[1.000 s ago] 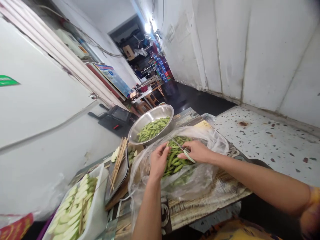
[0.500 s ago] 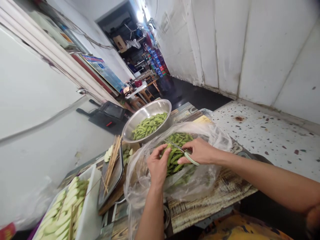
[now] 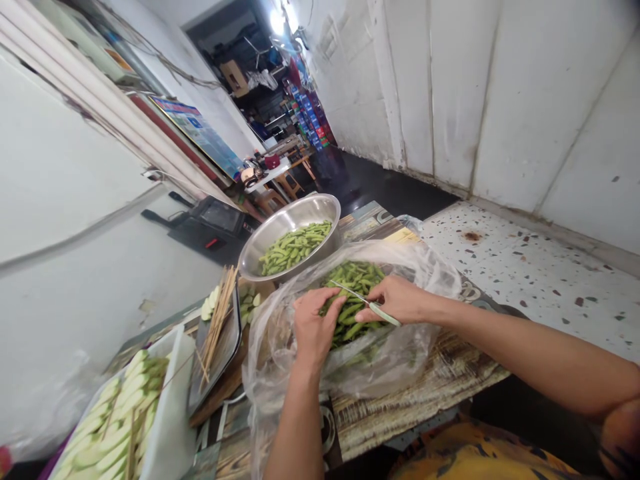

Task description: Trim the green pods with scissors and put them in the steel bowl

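My right hand (image 3: 400, 301) is closed round the pale green handles of a pair of scissors (image 3: 384, 315). Their thin metal blades point left, across the fingertips of my left hand (image 3: 314, 323). That hand is pinched, thumb against fingers, at what looks like an edamame pod, mostly covered by the fingers. Below both hands, a heap of green edamame pods (image 3: 356, 330) lies in a clear plastic bag (image 3: 280, 327) with its mouth spread wide. Just beyond the bag stands a steel bowl (image 3: 250, 257) holding more edamame pods (image 3: 296, 248).
To the left, a tray (image 3: 231, 343) carries wooden skewers (image 3: 219, 320) and pale green slices. A white bin (image 3: 173, 413) at lower left holds skewered pale slices (image 3: 113, 427). Everything rests on a patterned wooden table (image 3: 415, 407). A wall stands at left.
The scissor blades now show more plainly over my left fingertips, and the pod seen there before is mostly hidden. My hands keep nearly the same place; the view has shifted slightly.
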`<state>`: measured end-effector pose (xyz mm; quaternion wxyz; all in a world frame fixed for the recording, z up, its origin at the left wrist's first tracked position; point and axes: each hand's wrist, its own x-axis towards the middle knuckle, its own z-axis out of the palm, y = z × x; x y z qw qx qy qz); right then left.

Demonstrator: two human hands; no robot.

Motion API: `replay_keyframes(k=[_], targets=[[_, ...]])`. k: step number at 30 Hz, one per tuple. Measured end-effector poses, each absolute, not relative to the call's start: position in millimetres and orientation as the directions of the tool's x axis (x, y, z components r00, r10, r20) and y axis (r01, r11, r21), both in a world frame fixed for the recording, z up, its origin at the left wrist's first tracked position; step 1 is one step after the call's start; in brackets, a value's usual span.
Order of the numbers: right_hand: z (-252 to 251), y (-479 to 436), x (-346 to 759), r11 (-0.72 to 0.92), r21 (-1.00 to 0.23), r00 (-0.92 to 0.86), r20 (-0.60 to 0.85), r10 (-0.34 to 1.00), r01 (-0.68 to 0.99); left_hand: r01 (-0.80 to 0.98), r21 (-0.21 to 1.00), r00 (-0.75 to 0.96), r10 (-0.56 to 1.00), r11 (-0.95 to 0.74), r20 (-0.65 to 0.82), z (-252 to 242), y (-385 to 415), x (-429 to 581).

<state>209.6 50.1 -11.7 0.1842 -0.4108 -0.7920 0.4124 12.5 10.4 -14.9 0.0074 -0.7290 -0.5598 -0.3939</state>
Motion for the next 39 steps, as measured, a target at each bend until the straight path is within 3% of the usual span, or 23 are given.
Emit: replay_keyframes(k=[6,9,12,15,18,20,22,25,39], targets=[[-18,51,209,0.288,-0.802,-0.593,-0.1,0.799,0.524,0.92,0.093,0.256,0.765,-0.38,0.591,-12,11,11],[-17,51,209,0.2,-0.848,-0.597,-0.161,0.786,0.491,0.908,0.043,0.32,0.758,-0.416,0.569,-12,11,11],[-15,52,208,0.114,-0.912,-0.604,-0.164,0.78,0.394,0.88,0.187,0.242,0.751,-0.436,0.615,-15,10,11],[-13,52,208,0.026,-0.959,-0.625,-0.164,0.763,0.283,0.773,0.52,-0.108,0.734,-0.362,0.671,-16,10,13],[-11,51,207,-0.047,-0.972,-0.67,-0.193,0.717,0.23,0.39,0.863,-0.412,0.778,-0.32,0.475,-15,11,18],[-12,50,207,-0.059,-0.975,-0.689,-0.195,0.698,0.215,0.113,0.953,-0.453,0.839,-0.28,0.3,-12,12,22],[-13,49,206,-0.059,-0.978,-0.694,-0.183,0.696,0.199,-0.073,0.975,-0.424,0.891,-0.212,0.162,-9,12,25],[-13,49,205,-0.063,-0.983,-0.689,-0.168,0.705,0.175,-0.18,0.978,-0.353,0.935,-0.104,0.035,-4,10,27],[-9,43,207,-0.046,-0.972,-0.68,-0.195,0.707,0.231,-0.104,0.994,-0.301,0.953,-0.019,-0.014,-3,6,28]])
